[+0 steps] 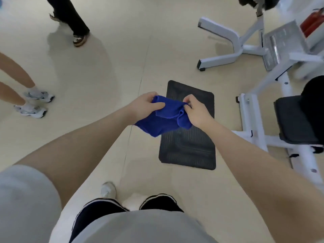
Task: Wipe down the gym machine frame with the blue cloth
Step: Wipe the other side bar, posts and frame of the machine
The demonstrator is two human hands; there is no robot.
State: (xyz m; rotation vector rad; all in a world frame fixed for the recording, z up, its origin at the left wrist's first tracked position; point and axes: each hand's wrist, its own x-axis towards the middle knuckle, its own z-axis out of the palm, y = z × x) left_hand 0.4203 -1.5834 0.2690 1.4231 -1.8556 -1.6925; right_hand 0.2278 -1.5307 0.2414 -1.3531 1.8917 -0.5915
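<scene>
The blue cloth (164, 118) hangs bunched between both hands in the middle of the view, above the floor. My left hand (145, 106) grips its left upper edge with curled fingers. My right hand (196, 111) pinches its right upper edge. The white gym machine frame (252, 120) stands at the right, well apart from the cloth and both hands, with a black seat pad (294, 120) on it.
A black rubber mat (191, 148) lies on the beige floor under the hands. A white Y-shaped machine base (226, 41) stands at the upper right. One person's legs (70, 16) are at the upper left, another's feet in sneakers (35, 102) at the left.
</scene>
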